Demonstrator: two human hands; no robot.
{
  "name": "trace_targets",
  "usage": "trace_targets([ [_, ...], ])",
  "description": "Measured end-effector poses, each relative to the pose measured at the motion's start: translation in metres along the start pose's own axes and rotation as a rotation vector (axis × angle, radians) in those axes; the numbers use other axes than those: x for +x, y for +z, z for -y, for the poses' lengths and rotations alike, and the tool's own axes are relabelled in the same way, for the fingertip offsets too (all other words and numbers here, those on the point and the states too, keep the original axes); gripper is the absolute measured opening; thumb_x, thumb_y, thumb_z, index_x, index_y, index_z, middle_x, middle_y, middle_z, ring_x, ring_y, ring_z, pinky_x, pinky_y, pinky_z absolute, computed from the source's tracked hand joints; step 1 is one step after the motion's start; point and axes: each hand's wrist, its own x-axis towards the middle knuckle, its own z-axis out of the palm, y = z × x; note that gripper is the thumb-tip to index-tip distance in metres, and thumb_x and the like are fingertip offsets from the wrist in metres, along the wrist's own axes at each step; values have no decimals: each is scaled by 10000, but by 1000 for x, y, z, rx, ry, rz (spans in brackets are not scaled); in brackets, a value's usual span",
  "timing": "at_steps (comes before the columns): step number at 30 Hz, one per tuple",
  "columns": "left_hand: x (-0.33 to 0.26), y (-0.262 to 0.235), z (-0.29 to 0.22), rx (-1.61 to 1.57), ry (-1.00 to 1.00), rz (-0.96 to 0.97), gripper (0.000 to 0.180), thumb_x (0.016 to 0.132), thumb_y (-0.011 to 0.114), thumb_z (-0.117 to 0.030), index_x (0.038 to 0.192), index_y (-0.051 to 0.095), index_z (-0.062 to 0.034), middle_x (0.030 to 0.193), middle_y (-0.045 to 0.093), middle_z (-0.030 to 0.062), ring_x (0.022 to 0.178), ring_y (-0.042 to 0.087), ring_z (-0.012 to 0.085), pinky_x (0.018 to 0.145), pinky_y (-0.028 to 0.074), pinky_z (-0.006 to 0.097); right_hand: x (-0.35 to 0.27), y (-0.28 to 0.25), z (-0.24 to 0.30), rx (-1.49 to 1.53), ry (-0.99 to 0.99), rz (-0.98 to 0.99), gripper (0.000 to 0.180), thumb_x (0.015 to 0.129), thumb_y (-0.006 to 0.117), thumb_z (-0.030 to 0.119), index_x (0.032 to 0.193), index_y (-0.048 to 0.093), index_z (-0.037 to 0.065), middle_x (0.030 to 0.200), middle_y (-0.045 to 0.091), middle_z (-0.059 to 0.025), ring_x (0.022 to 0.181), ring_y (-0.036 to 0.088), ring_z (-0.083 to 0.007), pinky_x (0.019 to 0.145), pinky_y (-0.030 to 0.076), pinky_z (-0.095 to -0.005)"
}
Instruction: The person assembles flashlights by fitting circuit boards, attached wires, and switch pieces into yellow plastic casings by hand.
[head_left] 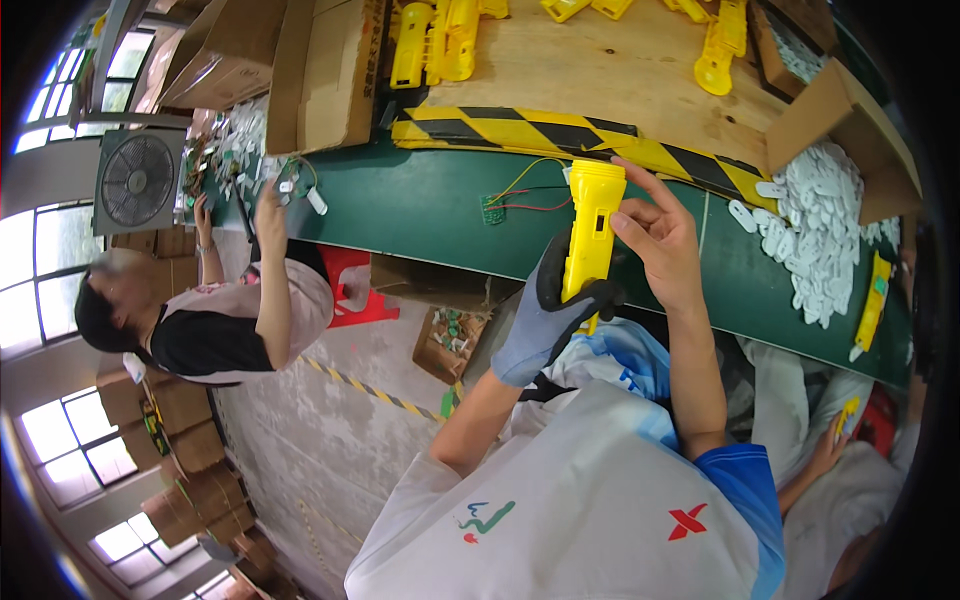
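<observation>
As the gloved left hand clamps firmly round the yellow torch, head up at the table's near edge, here's the bare right hand, thumb and forefinger apart beside that head; whether they touch, I can't tell! Left of it lies a green board, wires reaching torchward; far right, white pieces heap beside a carton.

A grey box fan stood near bright windows on the left. Cardboard boxes were piled nearby, a red plastic stool was beside a co-worker, and yellow-and-black tape crossed the grey floor.
</observation>
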Motion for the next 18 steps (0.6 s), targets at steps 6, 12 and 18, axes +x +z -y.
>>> trace_targets([
  [6,-81,-94,66,96,240,-638,417,972,560,-147,1348,439,-17,1112,601,132,827,649,186,666,531,302,3,4,-3,-221,40,83,382,926,650,108,1288,583,5,967,709,-95,900,646,-105,850,489,-238],
  [12,-81,-153,46,-114,170,-932,301,992,553,-336,1116,565,-62,848,593,48,694,602,140,566,497,274,-6,0,5,-401,73,124,345,923,646,110,1247,609,-2,998,704,-94,924,642,-108,854,488,-248],
  [18,-60,-235,158,107,16,-1089,366,982,562,-410,1117,566,-69,865,579,40,712,584,159,620,495,294,-17,-6,25,-577,46,181,398,878,682,99,1266,613,40,1019,704,-104,922,652,-139,854,505,-280],
])
